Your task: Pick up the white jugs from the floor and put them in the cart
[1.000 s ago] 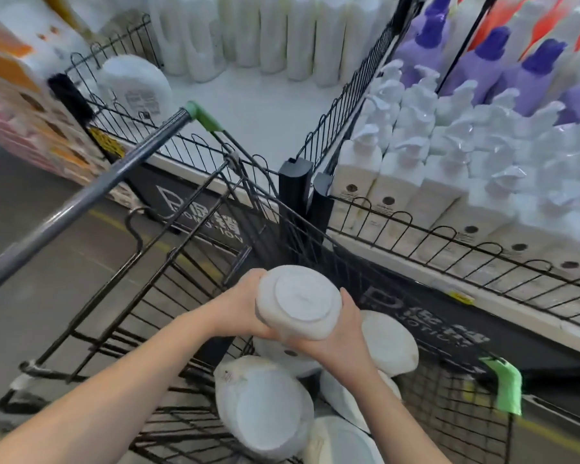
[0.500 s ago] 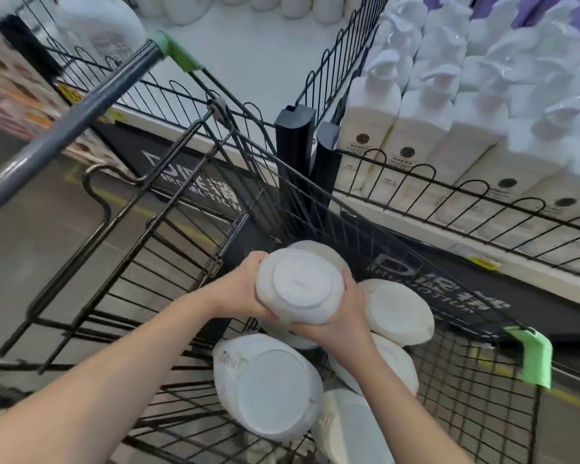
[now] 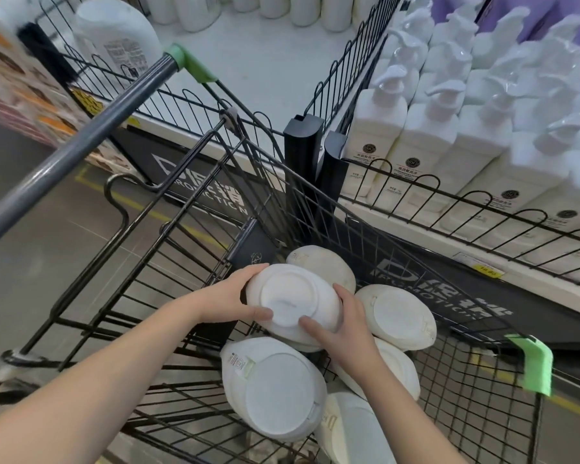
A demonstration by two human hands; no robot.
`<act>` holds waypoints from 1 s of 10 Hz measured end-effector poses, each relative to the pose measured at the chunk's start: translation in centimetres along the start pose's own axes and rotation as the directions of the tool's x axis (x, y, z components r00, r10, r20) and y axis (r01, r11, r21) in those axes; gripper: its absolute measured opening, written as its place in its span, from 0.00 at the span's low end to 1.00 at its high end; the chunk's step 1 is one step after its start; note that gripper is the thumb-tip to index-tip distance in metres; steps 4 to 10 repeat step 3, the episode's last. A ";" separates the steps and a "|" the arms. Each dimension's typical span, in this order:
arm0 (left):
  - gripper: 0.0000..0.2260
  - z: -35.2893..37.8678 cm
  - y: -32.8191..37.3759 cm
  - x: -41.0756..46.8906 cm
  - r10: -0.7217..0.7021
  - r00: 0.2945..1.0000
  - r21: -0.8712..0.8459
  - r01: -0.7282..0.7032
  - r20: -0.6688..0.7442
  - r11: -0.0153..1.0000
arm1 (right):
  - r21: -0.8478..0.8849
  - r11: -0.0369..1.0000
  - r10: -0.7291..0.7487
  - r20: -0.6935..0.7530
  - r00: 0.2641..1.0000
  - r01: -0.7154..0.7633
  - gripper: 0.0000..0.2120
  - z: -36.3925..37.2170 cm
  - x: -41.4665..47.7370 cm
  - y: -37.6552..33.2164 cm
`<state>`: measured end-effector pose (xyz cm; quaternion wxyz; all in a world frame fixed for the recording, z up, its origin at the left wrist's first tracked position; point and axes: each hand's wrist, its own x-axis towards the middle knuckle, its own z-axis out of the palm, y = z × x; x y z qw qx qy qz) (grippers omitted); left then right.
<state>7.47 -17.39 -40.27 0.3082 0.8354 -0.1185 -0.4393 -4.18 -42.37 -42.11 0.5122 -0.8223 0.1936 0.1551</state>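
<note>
White jugs lie heaped in the wire cart (image 3: pixel 462 390), bases turned up toward the camera. Nearest are a large jug (image 3: pixel 275 393) with a small printed label at its edge and, just beside it at the bottom of the view, another jug (image 3: pixel 349 430) partly cut off. Both forearms reach in over them.

Above the heap, the left hand (image 3: pixel 230 299) and the right hand (image 3: pixel 344 324) clamp one held jug (image 3: pixel 293 301) between them. Each thumb lies across the round base and the fingers curl over opposite edges. This jug sits inside the cart's walls, over the pile. It may be touching the jug beneath it, though the view does not settle that.

Under the right wrist lies one more jug (image 3: pixel 399 370), with another (image 3: pixel 397 316) just to its right. A further one (image 3: pixel 322 266) peeks out behind the held jug. A dark flat panel (image 3: pixel 252 252) leans at the cart's inner end.

Farther out, the grey handle bar (image 3: pixel 81 142) runs off to the left over the grey floor (image 3: pixel 31 246). A green corner guard (image 3: pixel 529 363) caps the rim on the right. Beyond the cart, black posts (image 3: pixel 303 155) join low wire fences around shelves. White pump bottles (image 3: pixel 379 128) stand in rows at right, and a big white bottle (image 3: pixel 114 31) stands at upper left.
</note>
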 end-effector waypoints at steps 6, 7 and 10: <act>0.41 0.6 2.9 -1.5 0.111 0.984 0.007 -0.111 -0.140 0.994 | 0.096 0.992 -0.071 -0.060 0.996 0.077 0.41 -0.8 -0.3 -1.7; 0.41 0.6 2.9 -1.5 0.111 0.984 0.007 -0.111 -0.140 0.994 | 0.096 0.992 -0.071 -0.060 0.996 0.077 0.41 -0.8 -0.3 -1.7; 0.41 0.6 2.9 -1.5 0.111 0.984 0.007 -0.111 -0.140 0.994 | 0.096 0.992 -0.071 -0.060 0.996 0.077 0.41 -0.8 -0.3 -1.7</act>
